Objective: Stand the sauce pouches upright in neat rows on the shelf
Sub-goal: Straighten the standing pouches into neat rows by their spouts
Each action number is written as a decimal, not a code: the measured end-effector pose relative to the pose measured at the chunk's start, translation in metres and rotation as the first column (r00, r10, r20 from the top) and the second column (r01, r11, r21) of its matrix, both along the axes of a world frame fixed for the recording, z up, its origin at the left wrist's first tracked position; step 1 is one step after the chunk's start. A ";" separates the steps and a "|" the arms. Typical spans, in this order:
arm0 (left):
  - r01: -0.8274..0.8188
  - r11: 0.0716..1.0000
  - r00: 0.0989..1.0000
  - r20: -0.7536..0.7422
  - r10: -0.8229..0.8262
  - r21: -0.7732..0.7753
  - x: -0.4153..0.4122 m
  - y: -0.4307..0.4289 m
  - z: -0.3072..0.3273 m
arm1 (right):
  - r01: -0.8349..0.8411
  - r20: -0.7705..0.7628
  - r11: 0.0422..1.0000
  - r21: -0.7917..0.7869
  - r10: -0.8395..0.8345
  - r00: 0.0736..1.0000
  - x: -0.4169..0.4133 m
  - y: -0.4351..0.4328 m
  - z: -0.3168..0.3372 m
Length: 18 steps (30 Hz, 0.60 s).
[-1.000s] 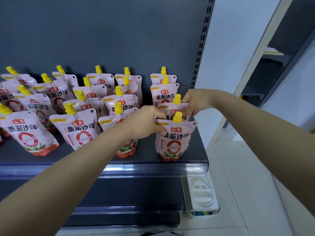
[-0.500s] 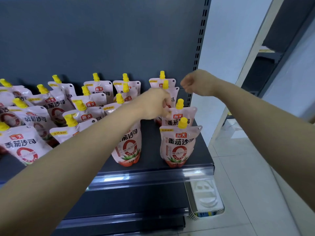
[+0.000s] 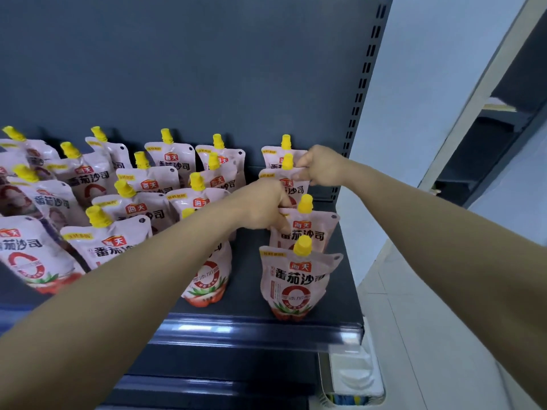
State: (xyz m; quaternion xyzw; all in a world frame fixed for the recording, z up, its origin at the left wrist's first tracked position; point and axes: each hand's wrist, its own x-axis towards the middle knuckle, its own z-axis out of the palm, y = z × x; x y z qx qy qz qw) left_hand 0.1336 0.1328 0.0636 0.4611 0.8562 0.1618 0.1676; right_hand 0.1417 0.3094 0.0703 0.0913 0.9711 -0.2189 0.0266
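Several pink sauce pouches with yellow caps stand in rows on a dark shelf point(image 3: 254, 303). The right-most row holds a front pouch point(image 3: 299, 279), a second pouch point(image 3: 307, 229) behind it, a third pouch point(image 3: 291, 184) and a back pouch point(image 3: 281, 152). My right hand point(image 3: 321, 167) pinches the top right corner of the third pouch. My left hand point(image 3: 265, 207) grips the same pouch at its left edge, just above the second pouch's top left corner. My left forearm hides part of the neighbouring row, including its front pouch point(image 3: 208, 276).
The shelf's front rail point(image 3: 257, 332) runs below the pouches. A slotted upright point(image 3: 365, 81) bounds the shelf on the right, with a dark back panel behind. A white plastic tray point(image 3: 353, 377) sits on the floor at the lower right. Another shelf unit point(image 3: 488, 134) stands further right.
Both hands left the front pouch and moved back along the right row. They now hold the third pouch. The front two pouches stand free.
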 end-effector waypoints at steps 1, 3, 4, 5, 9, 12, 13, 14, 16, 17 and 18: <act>-0.018 1.000 1.000 0.000 0.018 0.009 0.000 0.002 0.000 | -0.014 -0.004 1.000 0.019 0.014 1.000 0.000 0.001 0.001; -0.056 0.998 0.998 -0.010 0.056 0.037 0.001 0.006 -0.001 | -0.044 -0.004 0.997 0.063 0.044 0.999 0.001 0.002 0.005; -0.074 0.996 0.997 -0.019 0.075 0.049 0.000 0.007 -0.001 | -0.055 -0.008 0.995 0.078 0.056 0.998 0.003 0.002 0.007; -0.088 0.995 0.996 -0.025 0.090 0.054 -0.001 0.009 -0.001 | -0.065 -0.016 0.994 0.084 0.066 0.998 0.004 0.003 0.008; -0.104 0.993 0.994 -0.010 0.104 0.059 -0.008 0.012 -0.004 | -0.061 -0.027 0.993 0.098 0.064 0.998 0.010 0.009 0.006; -0.084 0.995 0.994 0.077 0.080 0.048 -0.013 0.011 -0.005 | -0.044 -0.005 0.994 0.102 0.044 0.999 0.014 0.015 0.005; -0.078 0.995 0.991 0.113 0.071 0.057 -0.013 0.009 -0.004 | -0.041 0.004 0.996 0.075 0.041 0.999 0.014 0.017 0.005; -0.077 0.994 0.987 0.146 0.065 0.077 -0.013 0.008 -0.003 | -0.041 0.014 0.998 0.037 0.041 0.999 0.015 0.018 0.006; -0.085 0.988 0.980 0.189 0.060 0.127 -0.012 0.005 0.000 | -0.028 0.047 0.998 -0.054 0.031 0.998 0.017 0.018 0.008; -0.090 0.986 0.978 0.198 0.061 0.140 -0.011 0.004 0.001 | -0.021 0.059 0.995 -0.096 0.027 0.998 0.017 0.018 0.008; -0.093 0.985 0.978 0.201 0.063 0.143 -0.011 0.004 0.002 | -0.016 0.069 0.993 -0.118 0.024 0.997 0.018 0.017 0.009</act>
